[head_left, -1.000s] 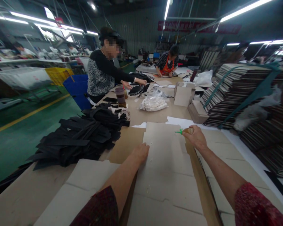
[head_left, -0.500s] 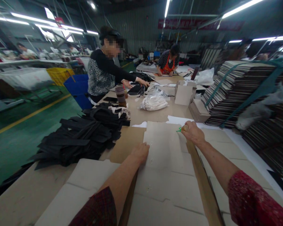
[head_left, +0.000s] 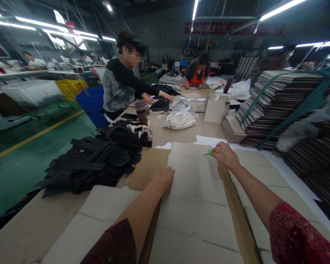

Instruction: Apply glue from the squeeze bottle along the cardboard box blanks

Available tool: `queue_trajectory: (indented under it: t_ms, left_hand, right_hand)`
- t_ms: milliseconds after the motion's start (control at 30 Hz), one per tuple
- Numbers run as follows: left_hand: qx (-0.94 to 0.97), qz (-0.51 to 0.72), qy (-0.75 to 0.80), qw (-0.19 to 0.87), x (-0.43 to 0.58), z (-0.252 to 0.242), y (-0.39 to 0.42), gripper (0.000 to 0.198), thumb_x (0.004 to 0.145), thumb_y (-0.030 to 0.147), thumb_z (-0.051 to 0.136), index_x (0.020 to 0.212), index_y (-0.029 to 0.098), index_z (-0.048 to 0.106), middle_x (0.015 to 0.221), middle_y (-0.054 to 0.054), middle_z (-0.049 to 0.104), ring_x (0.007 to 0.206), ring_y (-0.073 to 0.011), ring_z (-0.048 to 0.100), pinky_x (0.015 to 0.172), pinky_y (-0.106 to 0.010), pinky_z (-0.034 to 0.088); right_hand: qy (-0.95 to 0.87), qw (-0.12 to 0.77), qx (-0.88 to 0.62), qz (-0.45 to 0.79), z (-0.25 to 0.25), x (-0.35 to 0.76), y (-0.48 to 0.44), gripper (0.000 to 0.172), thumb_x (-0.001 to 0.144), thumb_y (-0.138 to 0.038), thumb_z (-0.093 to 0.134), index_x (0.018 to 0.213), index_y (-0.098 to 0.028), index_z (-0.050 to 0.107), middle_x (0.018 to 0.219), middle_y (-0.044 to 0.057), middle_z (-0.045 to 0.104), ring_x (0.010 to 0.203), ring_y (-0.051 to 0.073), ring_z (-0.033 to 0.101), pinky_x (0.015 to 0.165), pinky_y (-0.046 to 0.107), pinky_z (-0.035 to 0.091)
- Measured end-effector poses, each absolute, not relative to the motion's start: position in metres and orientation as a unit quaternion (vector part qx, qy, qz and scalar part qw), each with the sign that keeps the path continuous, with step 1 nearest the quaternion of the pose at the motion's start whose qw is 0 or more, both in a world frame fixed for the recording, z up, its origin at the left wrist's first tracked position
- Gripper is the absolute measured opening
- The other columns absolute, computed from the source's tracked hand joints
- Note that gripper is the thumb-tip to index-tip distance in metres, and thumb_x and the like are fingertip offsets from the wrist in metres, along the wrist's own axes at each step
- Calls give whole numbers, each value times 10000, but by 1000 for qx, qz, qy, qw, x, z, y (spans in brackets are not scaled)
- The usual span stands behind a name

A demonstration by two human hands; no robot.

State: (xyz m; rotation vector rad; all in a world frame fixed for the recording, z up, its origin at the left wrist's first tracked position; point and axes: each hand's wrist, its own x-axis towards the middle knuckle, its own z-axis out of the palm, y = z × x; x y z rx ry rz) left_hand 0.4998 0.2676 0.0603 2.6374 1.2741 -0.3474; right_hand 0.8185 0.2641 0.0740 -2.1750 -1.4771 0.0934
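A flat, die-cut grey cardboard sheet (head_left: 194,190) lies on the table in front of me. My left hand (head_left: 163,176) presses on its left edge, fingers curled under so they barely show. My right hand (head_left: 226,155) rests at the sheet's upper right and is closed round a small brown bottle with a green nozzle (head_left: 212,150), its tip pointing left over the cardboard. More flat cardboard blanks (head_left: 99,216) lie under and beside this sheet.
A heap of black strips (head_left: 99,157) lies to the left. A white plastic bag (head_left: 179,119) and small folded boxes (head_left: 214,110) sit further up the table. Strapped stacks of board (head_left: 277,106) rise on the right. Two other people work at the far end.
My right hand with the bottle has shifted slightly along the sheet's upper right edge. The left hand has stayed put.
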Motion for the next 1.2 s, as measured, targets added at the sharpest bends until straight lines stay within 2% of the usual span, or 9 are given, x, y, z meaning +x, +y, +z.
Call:
queue_trajectory:
  t_ms: [133, 333, 467, 933, 1200]
  left_hand:
    - [888, -120, 435, 94, 500, 60, 267, 329, 908, 57, 413, 1168, 196, 560, 1335, -119, 567, 1244, -227, 557, 1029, -390, 481]
    - [887, -129, 433, 98, 501, 65, 266, 303, 882, 75, 473, 1146, 190, 566, 1273, -101, 590, 1199, -230, 576, 998, -373, 503]
    - [885, -133, 435, 99, 502, 69, 265, 317, 868, 68, 481, 1149, 183, 569, 1278, -115, 585, 1197, -248, 575, 988, -391, 513]
    - [887, -120, 431, 115, 501, 69, 266, 283, 909, 93, 429, 1134, 168, 583, 1253, -146, 584, 1188, -270, 575, 970, -428, 517]
    - [886, -117, 431, 122, 500, 61, 269, 256, 883, 129, 516, 1124, 179, 586, 1232, -133, 582, 1190, -266, 577, 986, -423, 506]
  right_hand:
    - [-489, 320, -810, 51, 64, 806, 268, 474, 743, -516, 619, 1086, -212, 495, 996, 65, 575, 845, 219, 568, 699, 326, 439]
    - [-537, 352, -761, 98, 57, 769, 280, 454, 707, -514, 667, 1041, -239, 528, 934, 24, 600, 839, 209, 579, 726, 324, 451]
    - [-569, 337, -744, 97, 58, 745, 290, 421, 703, -466, 686, 1031, -245, 540, 990, 31, 585, 890, 210, 572, 767, 327, 446]
    - [-650, 217, -725, 65, 79, 719, 307, 328, 774, -375, 646, 1053, -246, 531, 1094, 51, 549, 886, 201, 572, 693, 300, 413]
    - [-663, 204, -718, 62, 84, 704, 314, 319, 793, -341, 630, 1084, -245, 542, 1160, 75, 523, 855, 211, 584, 672, 313, 396]
